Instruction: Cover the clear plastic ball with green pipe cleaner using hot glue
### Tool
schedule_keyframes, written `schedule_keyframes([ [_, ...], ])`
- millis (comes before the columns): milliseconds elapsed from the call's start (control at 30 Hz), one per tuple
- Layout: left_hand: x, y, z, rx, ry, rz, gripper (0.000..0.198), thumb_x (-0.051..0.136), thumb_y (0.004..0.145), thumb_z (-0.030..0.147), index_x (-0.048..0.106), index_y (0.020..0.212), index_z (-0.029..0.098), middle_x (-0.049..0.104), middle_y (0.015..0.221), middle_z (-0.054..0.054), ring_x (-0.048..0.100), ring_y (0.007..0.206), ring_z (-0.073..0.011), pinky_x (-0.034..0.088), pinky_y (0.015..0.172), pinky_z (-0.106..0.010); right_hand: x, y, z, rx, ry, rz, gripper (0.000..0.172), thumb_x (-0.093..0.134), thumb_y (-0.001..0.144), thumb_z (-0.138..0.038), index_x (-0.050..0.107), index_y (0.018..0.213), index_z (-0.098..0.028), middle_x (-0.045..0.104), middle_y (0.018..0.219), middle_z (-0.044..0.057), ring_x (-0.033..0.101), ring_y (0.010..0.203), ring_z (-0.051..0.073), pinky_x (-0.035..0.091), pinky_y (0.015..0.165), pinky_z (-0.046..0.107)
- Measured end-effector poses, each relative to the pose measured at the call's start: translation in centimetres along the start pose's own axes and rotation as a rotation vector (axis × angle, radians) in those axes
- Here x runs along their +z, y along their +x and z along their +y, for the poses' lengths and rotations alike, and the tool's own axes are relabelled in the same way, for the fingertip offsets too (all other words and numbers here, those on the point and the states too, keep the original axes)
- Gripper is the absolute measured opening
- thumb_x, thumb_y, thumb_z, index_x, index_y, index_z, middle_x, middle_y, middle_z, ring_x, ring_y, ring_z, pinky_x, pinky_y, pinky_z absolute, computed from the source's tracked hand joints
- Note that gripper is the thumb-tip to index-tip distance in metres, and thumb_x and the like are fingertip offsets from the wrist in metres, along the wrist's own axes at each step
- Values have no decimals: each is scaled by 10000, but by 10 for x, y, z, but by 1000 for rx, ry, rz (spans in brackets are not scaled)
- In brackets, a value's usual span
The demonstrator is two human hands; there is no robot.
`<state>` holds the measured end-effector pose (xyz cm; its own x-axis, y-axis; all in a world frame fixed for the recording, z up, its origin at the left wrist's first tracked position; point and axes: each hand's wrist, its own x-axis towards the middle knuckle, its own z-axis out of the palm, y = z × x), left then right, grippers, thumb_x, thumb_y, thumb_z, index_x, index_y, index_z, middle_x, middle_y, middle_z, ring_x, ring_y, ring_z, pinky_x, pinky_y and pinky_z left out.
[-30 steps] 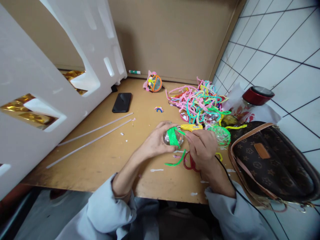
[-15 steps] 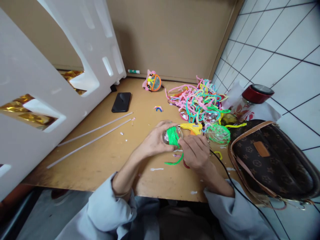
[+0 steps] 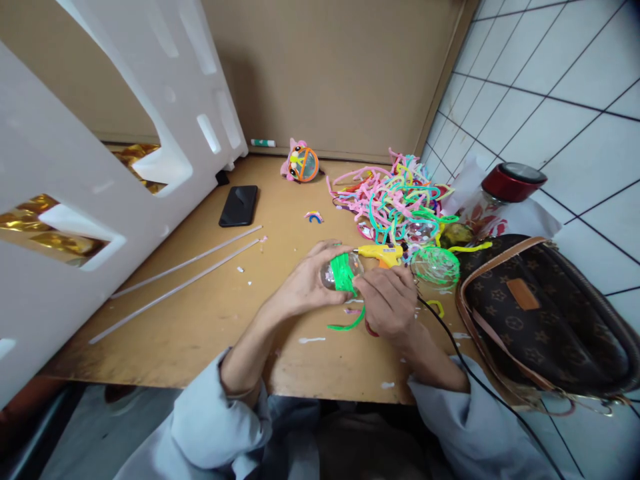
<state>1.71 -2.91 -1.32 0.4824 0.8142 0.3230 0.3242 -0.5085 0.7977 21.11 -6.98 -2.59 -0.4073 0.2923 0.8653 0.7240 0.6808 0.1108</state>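
My left hand is wrapped round a clear plastic ball, its thumb and fingers on opposite sides. A band of green pipe cleaner runs over the middle of the ball. Against the ball's lower right, my right hand is closed, fingertips pinching the green strand. A loose green tail curves down from there to the table. Part of a red curved thing shows under my right hand; what it is I cannot make out. Just behind the hands lies a yellow glue gun, its nozzle close to the ball.
A heap of coloured pipe cleaners and a green-covered ball are at the right, near a brown handbag and red-lidded bottle. A black phone, glue sticks and a decorated ball lie farther left. A black cord crosses at right.
The view has shifted slightly, so the things on the table sit a little farther left. Both hands keep the same hold on the ball and green strand.
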Motion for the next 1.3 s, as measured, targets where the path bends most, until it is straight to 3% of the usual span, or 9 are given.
schedule_keyframes([
  [233, -2, -1, 3, 41, -3, -39, 741, 784, 701, 337, 520, 1388, 250, 518, 1381, -123, 479, 1334, -328, 363, 1155, -523, 3, -3, 1, 10, 22, -6, 185, 504, 951, -128, 680, 938, -183, 725, 854, 34, 660, 857, 149, 397, 818, 330],
  [400, 1, -3, 2, -20, -22, 11, 883, 805, 646, 294, 412, 1436, 253, 531, 1363, -115, 511, 1287, -330, 404, 1120, -513, 3, -5, 2, 16, 56, -8, 198, 504, 958, -147, 695, 924, -187, 728, 882, 46, 658, 871, 156, 388, 824, 333],
  [567, 3, -4, 3, -73, -84, 24, 741, 793, 613, 269, 445, 1264, 212, 501, 1341, -131, 549, 1220, -316, 481, 1027, -460, 1, -2, 2, 5, 35, -27, 251, 444, 976, -150, 683, 911, -190, 731, 865, 38, 647, 845, 150, 397, 795, 330],
  [700, 2, -4, 4, -42, -98, 17, 647, 783, 624, 281, 458, 1181, 221, 489, 1315, -117, 518, 1261, -315, 451, 1068, -474, 0, 2, 2, -27, 44, -11, 219, 471, 957, -122, 676, 890, -157, 726, 839, 53, 643, 832, 161, 400, 781, 334],
  [1300, 0, -3, -3, -3, -158, -14, 630, 787, 631, 250, 477, 1179, 231, 479, 1330, -110, 508, 1271, -309, 415, 1092, -470, 3, 0, 2, -53, 88, -7, 191, 474, 947, -93, 648, 889, -145, 720, 818, 56, 637, 808, 164, 401, 765, 334],
])
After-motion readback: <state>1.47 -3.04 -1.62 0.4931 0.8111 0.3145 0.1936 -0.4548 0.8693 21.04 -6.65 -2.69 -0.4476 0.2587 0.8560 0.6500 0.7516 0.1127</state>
